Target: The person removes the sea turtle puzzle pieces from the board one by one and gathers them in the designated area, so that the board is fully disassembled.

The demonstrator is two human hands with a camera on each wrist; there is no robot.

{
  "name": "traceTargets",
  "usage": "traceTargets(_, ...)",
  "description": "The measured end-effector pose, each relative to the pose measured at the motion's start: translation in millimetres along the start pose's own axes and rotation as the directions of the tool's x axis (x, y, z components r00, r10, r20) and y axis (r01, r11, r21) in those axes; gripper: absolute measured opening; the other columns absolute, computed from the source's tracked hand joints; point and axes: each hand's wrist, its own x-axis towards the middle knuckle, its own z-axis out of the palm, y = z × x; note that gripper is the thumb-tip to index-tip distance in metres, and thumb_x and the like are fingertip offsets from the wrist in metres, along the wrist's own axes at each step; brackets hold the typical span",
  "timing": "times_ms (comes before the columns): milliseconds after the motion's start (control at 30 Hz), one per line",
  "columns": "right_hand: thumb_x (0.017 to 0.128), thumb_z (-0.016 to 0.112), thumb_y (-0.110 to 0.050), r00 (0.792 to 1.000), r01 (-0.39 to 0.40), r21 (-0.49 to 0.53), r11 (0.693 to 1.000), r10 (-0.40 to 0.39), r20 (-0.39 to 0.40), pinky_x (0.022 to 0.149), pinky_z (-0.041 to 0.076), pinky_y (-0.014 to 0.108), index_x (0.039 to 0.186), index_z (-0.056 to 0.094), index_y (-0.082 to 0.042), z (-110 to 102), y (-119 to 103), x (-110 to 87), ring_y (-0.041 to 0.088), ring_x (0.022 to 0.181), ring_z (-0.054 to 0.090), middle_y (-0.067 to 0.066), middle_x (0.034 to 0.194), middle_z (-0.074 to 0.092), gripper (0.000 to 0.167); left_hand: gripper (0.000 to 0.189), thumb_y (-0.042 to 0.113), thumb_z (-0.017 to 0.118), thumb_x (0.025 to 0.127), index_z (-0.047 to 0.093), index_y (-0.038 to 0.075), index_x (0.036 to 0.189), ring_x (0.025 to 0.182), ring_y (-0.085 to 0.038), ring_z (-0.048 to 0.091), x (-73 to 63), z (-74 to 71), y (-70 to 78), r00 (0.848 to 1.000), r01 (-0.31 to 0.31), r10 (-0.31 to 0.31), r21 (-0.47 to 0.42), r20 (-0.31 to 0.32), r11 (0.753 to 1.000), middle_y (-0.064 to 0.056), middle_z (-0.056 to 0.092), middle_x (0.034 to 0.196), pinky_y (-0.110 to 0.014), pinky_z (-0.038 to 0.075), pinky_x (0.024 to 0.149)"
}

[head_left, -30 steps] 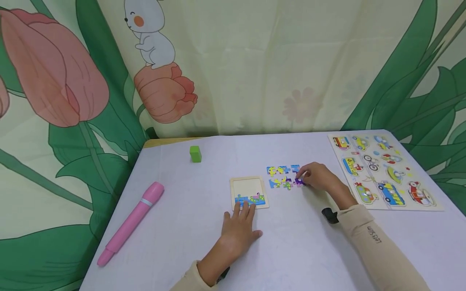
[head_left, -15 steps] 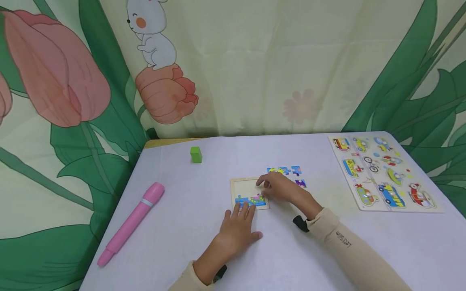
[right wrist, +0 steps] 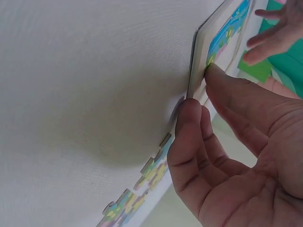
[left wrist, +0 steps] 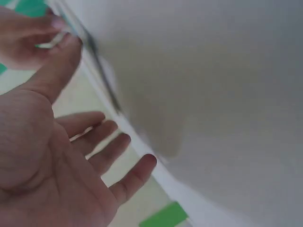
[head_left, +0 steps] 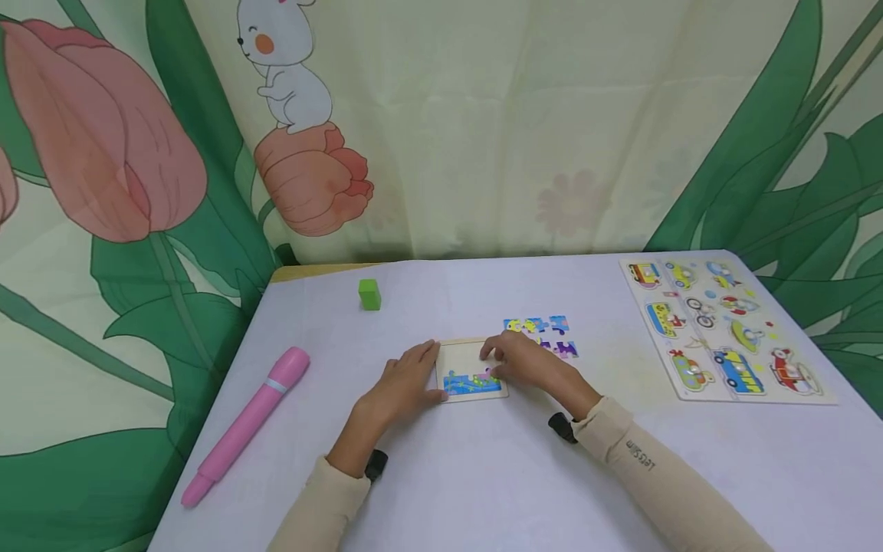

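A small wooden puzzle tray (head_left: 464,353) lies mid-table, its lower part filled with blue and green jigsaw pieces (head_left: 471,383). My left hand (head_left: 402,387) lies along the tray's left edge, fingers extended and loosely spread; the left wrist view shows its palm (left wrist: 52,175) holding nothing. My right hand (head_left: 527,359) is over the tray's right side with curled fingers. In the right wrist view its thumb (right wrist: 227,82) presses at a yellow-green puzzle piece (right wrist: 210,60) by the tray's edge. The index fingertip is partly hidden there. Loose jigsaw pieces (head_left: 535,325) lie right of the tray.
A large knob puzzle board (head_left: 717,326) with vehicle pictures lies at the right. One green block (head_left: 369,294) stands near the back edge. Along the left lies a pink stick-like toy (head_left: 248,422). A printed curtain (head_left: 469,153) hangs behind the table.
My right hand has come left from the loose pieces to the tray and stayed there. My left hand has shifted from below the tray to its left edge.
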Motion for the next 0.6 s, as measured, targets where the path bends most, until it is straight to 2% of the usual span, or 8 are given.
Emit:
traceTargets(133,0.091,0.075,0.0,1.0,0.008,-0.004,1.0,-0.008,0.009,0.088,0.053,0.042,0.113,0.073,-0.006,2.0,-1.8,1.6,0.026,0.098,0.062,0.011,0.104,0.067,0.023,0.089,0.037,0.078,0.092,0.031,0.005,0.161,0.152,-0.027,0.028,3.8,-2.4,-9.7,0.999,0.014,-0.014,0.007,0.031,1.0,-0.01,0.029,0.167,-0.051,0.03,0.113)
traceTargets(400,0.092,0.073,0.002,1.0,0.005,-0.035,0.999,-0.005,0.003,0.09,0.053,0.043,0.113,0.074,-0.007,-0.9,-5.1,0.5,0.027,0.1,0.062,0.011,0.104,0.066,0.023,0.09,0.04,0.08,0.09,0.034,0.005,0.16,0.152,-0.027,0.027,10.4,-6.7,-12.6,0.998,-0.044,0.043,0.026,0.048,0.999,-0.005,0.028,0.167,-0.054,0.03,0.112)
traceTargets(600,0.092,0.074,0.001,0.999,-0.041,-0.056,0.998,0.042,0.009,0.091,0.054,0.042,0.113,0.075,-0.008,2.4,-13.7,2.9,0.026,0.1,0.063,0.01,0.103,0.067,0.023,0.095,0.043,0.081,0.088,0.033,0.007,0.161,0.153,-0.026,0.026,10.6,-9.4,-12.1,0.996,-0.016,0.011,0.057,0.087,0.998,-0.003,0.029,0.167,-0.055,0.028,0.115)
